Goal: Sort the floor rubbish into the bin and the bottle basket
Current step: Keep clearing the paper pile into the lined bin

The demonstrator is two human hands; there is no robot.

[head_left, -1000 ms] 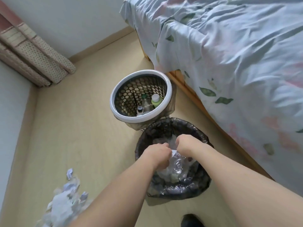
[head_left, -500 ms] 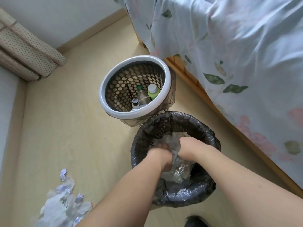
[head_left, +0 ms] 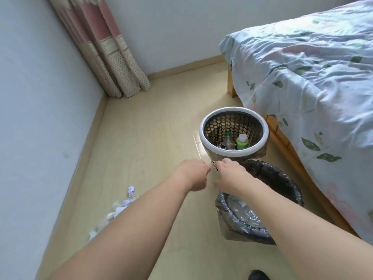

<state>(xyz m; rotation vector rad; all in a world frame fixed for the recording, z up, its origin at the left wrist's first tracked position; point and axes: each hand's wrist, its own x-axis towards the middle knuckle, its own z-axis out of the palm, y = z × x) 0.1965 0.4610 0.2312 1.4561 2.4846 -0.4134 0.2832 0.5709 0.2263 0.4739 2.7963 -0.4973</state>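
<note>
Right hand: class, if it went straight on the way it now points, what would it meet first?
Probably the white-rimmed perforated bottle basket: the right hand points at its lower wall, though depth is unclear.

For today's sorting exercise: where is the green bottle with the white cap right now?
In the head view, the green bottle stands inside the bottle basket, right of centre, beside the bed.

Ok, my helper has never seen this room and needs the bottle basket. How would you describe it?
Start at the bed and look at the floor beside its wooden frame. Two containers stand there together: the bottle basket is the one with the white rim and perforated wall, holding bottles, unlike the bin lined with a black bag.
</note>
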